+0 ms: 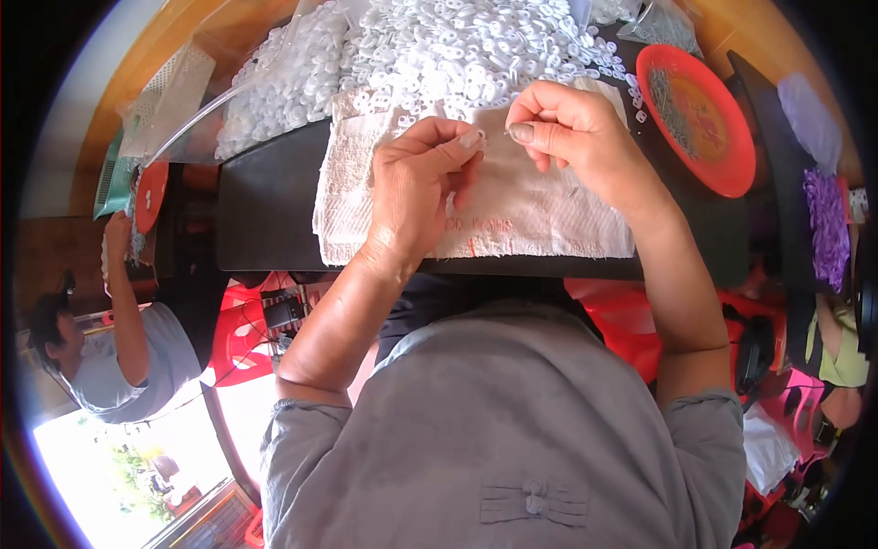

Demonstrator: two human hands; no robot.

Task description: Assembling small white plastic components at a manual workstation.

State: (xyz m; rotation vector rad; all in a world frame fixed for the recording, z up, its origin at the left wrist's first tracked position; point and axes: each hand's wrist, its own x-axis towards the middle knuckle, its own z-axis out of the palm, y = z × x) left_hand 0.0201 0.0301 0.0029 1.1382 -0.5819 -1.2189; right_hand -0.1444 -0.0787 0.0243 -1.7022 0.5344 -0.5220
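Above the cloth, my left hand is closed, its thumb and forefinger pinching a small white plastic piece. A short gap to the right, my right hand is also closed in a pinch; whatever lies between its fingertips is too small to make out. Both hands hover over a folded whitish cloth with faded red print, which lies on a dark table. Just beyond the fingers rises a big heap of similar white plastic pieces, oval with openings in them.
A red plate holding many thin metal pins stands to the right. More white pieces fill a see-through bag at the left. Another person works at far left by a second red plate. Purple strips hang at far right.
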